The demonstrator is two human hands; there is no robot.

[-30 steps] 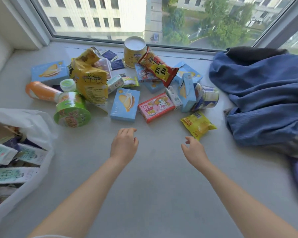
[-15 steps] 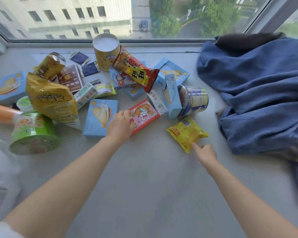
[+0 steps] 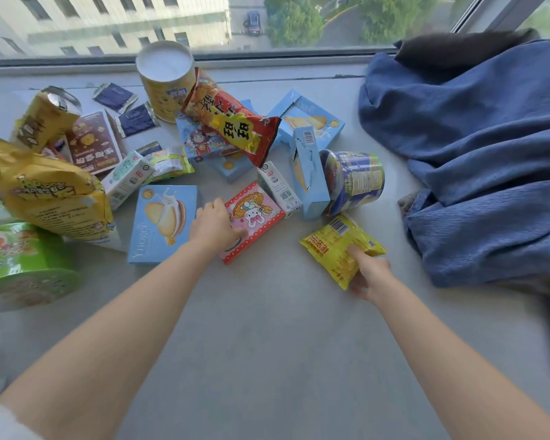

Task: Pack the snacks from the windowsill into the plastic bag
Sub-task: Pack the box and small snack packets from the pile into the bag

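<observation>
our left hand (image 3: 216, 225) grips the near-left end of the pink box (image 3: 261, 214), thumb over the top. right hand (image 3: 370, 274) pinches the near corner of the yellow packet (image 3: 334, 246). both lie flat on the windowsill (image 3: 267, 328), at the near edge of the snack pile. box: light & stiff card, we reckon, best held across its short sides. packet: soft, slick foil, prob crushable, so take it by the seam w/o squeezing. box's long axis runs near-left to far-right; packet's barcode end points toward the window. plastic bag not in view.
</observation>
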